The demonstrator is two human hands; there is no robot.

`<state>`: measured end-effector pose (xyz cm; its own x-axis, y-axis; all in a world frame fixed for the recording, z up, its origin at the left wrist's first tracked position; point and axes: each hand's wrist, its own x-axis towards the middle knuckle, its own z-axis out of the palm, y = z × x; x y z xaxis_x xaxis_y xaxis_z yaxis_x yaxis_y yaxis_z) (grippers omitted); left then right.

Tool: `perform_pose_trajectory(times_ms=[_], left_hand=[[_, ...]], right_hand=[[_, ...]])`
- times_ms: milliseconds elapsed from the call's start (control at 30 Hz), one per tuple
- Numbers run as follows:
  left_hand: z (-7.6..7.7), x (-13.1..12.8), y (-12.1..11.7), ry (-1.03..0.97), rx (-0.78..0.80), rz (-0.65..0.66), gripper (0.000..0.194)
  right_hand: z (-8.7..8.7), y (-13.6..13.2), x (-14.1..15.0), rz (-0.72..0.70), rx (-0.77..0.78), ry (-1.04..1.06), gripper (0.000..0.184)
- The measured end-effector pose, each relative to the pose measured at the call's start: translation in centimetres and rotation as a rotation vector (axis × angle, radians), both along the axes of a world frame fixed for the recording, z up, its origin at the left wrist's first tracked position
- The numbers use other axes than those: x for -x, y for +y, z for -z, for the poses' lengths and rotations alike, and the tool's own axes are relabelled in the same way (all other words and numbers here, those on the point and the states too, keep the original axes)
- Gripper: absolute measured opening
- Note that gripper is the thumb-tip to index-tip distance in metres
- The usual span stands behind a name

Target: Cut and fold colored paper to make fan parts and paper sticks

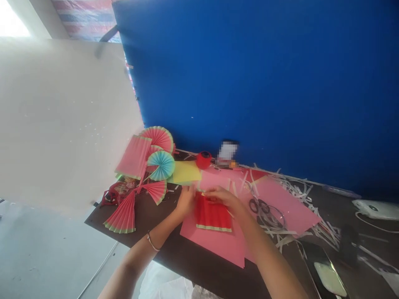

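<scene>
A red pleated paper sheet (212,216) with a pale bottom edge lies on a pink paper sheet (218,243) on the dark table (199,265). My left hand (186,200) pinches its upper left corner, fingers closed on the folds. My right hand (225,197) grips the top edge from the right, fingers curled over the paper. A thin bangle sits on my left wrist.
Folded paper fans (156,160) in pink, red and teal lie at the back left. A yellow sheet (186,172), a red tape roll (203,160), black-handled scissors (262,207), white paper strips (296,191) and a phone (328,276) are around. A blue board (264,83) stands behind.
</scene>
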<state>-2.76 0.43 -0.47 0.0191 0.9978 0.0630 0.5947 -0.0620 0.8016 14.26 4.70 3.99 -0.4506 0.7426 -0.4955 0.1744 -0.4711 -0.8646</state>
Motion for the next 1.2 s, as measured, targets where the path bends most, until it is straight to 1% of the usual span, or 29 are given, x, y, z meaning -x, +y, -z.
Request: perform_pose_trajectory(times_ms=[100, 200, 267, 300, 367, 467, 567, 633, 733, 833, 1067, 1200], left_hand=[[-0.1, -0.2, 1.3, -0.116, 0.057, -0.014, 0.038], [0.0, -0.3, 1.7, -0.257, 0.061, 0.004, 0.025], [0.2, -0.4, 1.7, -0.374, 0.053, 0.035, 0.017], [0.3, -0.4, 1.7, -0.433, 0.051, 0.051, 0.017], [0.6, -0.5, 1.7, -0.541, 0.057, 0.075, 0.022], [1.0, -0.5, 1.6, -0.662, 0.087, 0.093, 0.034], [1.1, -0.5, 1.5, -0.804, 0.181, 0.092, 0.043], [1.1, -0.4, 1.5, -0.865, 0.239, 0.078, 0.042], [1.2, -0.2, 1.5, -0.862, 0.268, 0.046, 0.038], [1.4, -0.1, 1.6, -0.857, 0.29, 0.023, 0.033], [1.6, 0.0, 1.8, -0.838, 0.316, 0.029, 0.028], [1.8, 0.0, 1.9, -0.814, 0.313, 0.032, 0.028]], right_hand=[[0.3, 0.0, -0.1, 0.003, -0.011, -0.017, 0.025], [0.2, -0.2, -0.1, -0.007, -0.032, -0.028, 0.027], [-0.4, -0.4, -0.2, -0.014, -0.048, -0.028, 0.028], [-0.7, -0.5, -0.2, -0.016, -0.059, -0.026, 0.029], [-1.5, -0.6, -0.1, -0.019, -0.107, -0.033, 0.029], [-2.1, -0.6, 0.4, -0.037, -0.23, -0.063, 0.03], [-1.7, -0.3, 1.1, -0.033, -0.304, -0.062, 0.033], [-1.0, -0.2, 1.5, -0.011, -0.304, -0.047, 0.033], [0.0, -0.2, 1.7, 0.021, -0.281, -0.021, 0.033], [0.7, -0.3, 1.7, 0.048, -0.261, -0.001, 0.032], [1.2, -0.1, 1.6, 0.068, -0.24, 0.005, 0.032], [1.3, 0.0, 1.8, 0.081, -0.241, -0.004, 0.03]])
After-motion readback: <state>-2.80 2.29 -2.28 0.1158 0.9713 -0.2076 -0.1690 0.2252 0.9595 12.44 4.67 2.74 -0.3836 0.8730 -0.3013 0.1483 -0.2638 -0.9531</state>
